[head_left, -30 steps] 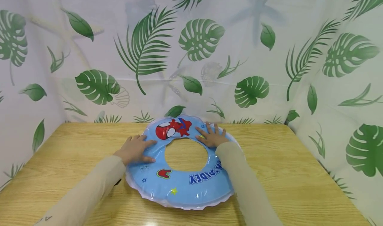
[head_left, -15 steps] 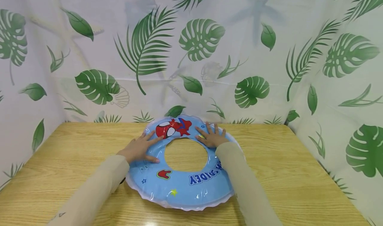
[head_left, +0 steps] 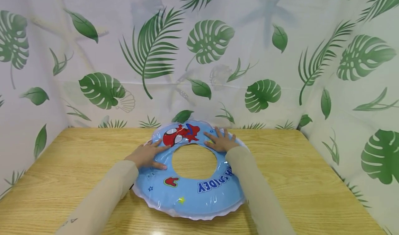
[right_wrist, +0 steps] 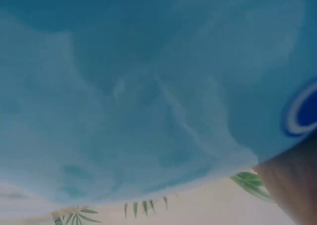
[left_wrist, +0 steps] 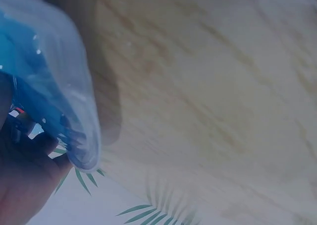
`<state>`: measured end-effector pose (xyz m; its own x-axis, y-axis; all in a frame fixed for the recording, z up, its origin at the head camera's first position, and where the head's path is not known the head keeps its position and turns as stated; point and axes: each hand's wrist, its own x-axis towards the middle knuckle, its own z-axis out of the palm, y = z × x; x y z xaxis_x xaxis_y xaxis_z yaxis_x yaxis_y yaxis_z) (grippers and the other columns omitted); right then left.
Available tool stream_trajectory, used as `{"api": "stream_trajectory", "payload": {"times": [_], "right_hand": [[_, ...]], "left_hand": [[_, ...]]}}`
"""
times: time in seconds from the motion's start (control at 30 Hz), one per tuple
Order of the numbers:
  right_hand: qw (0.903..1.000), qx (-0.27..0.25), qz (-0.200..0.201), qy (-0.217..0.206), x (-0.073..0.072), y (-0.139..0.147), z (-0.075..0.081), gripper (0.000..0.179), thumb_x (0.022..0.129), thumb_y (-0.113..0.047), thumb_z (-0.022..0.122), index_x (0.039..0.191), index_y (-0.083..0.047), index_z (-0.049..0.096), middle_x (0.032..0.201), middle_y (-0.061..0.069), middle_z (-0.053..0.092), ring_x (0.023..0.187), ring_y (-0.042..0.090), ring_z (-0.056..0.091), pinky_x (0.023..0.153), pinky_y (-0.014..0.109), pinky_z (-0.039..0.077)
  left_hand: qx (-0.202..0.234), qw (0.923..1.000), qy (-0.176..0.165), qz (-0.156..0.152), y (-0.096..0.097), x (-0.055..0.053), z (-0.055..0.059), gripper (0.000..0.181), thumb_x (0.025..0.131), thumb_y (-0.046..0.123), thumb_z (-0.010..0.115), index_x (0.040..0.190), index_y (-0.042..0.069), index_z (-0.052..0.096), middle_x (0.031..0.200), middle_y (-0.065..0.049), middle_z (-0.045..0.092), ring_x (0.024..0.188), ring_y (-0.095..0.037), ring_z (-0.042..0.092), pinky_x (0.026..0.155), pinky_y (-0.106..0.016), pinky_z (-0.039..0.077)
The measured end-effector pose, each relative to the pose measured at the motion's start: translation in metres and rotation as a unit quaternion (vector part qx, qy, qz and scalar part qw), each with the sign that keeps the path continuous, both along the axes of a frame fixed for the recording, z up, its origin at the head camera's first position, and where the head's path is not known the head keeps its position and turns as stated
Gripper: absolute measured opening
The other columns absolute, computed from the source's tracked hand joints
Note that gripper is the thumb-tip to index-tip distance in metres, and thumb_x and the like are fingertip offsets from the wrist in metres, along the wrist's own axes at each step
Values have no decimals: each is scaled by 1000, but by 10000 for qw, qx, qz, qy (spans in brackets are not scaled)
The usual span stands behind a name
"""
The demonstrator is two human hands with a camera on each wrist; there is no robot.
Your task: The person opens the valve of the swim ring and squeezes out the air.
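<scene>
A light blue inflatable swim ring (head_left: pixel 190 198) lies flat, printed with a red cartoon figure, stars and the letters SPIDEY. My left hand (head_left: pixel 146 155) rests on its left side with the fingers spread, thumb toward the central hole. On the ring's upper right part lies my right hand (head_left: pixel 220 141), fingers fanned out over the blue plastic. In the left wrist view, the ring's clear seam edge (left_wrist: pixel 84 121) shows beside the left hand (left_wrist: pixel 29 170). Blue plastic of the swim ring (right_wrist: pixel 148 86) fills most of the right wrist view, where only a dark part of the right hand (right_wrist: pixel 292 185) appears.
The ring lies on a wooden table (head_left: pixel 296 179), whose bare grain shows to both sides and through the hole. A white cloth backdrop (head_left: pixel 218 100) with green leaf prints stands behind the table and along both sides.
My left hand has slid slightly right and inward over the ring, its fingers spreading wider toward the red figure. The right hand and the ring stay nearly in place.
</scene>
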<state>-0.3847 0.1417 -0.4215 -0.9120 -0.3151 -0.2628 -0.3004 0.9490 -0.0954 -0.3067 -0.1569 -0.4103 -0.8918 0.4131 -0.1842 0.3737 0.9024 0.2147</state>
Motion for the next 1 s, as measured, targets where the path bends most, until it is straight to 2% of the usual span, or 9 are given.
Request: {"api": "stream_trajectory", "payload": {"times": [0.13, 0.23, 0.43, 0.63, 1.0], "right_hand": [[10000, -87, -43, -22, -5, -7, 6, 60, 93, -56, 31, 146, -32, 18, 154, 16, 3, 137, 48, -3, 103, 69, 5], [9993, -372, -21, 15, -8, -18, 9, 61, 93, -54, 34, 146, -29, 19, 153, 18, 3, 136, 49, -3, 101, 70, 6], [9967, -804, 111, 30, -2, -53, 8, 64, 89, -62, 32, 145, -42, 8, 155, 10, -9, 137, 47, -7, 99, 73, 6], [9981, -609, -60, -82, -2, -72, -1, 64, 86, -69, 27, 142, -49, 2, 153, 3, -19, 137, 47, -10, 99, 73, 3], [9990, -251, -301, -220, 2, -82, -3, 59, 88, -67, 24, 142, -48, 10, 155, 1, -9, 137, 48, -9, 99, 73, 1]], "left_hand": [[20, 10000, -11, 17, -1, -1, 1, 84, 72, 57, 66, 142, 23, 34, 151, -17, 21, 133, -48, 21, 105, -61, 20], [34, 10000, 14, 22, -2, -1, 0, 84, 72, 57, 66, 142, 23, 35, 150, -17, 22, 133, -49, 21, 105, -61, 20], [9, 10000, 34, 32, -3, -3, -5, 84, 71, 59, 65, 142, 25, 34, 151, -17, 21, 134, -48, 21, 105, -62, 19], [-49, 9999, 115, 51, -1, -2, -5, 84, 72, 59, 64, 142, 26, 33, 151, -16, 22, 134, -48, 21, 105, -62, 19], [-67, 9995, 302, 86, -2, 0, -6, 85, 70, 61, 65, 142, 25, 35, 150, -16, 24, 134, -48, 20, 104, -63, 20]]}}
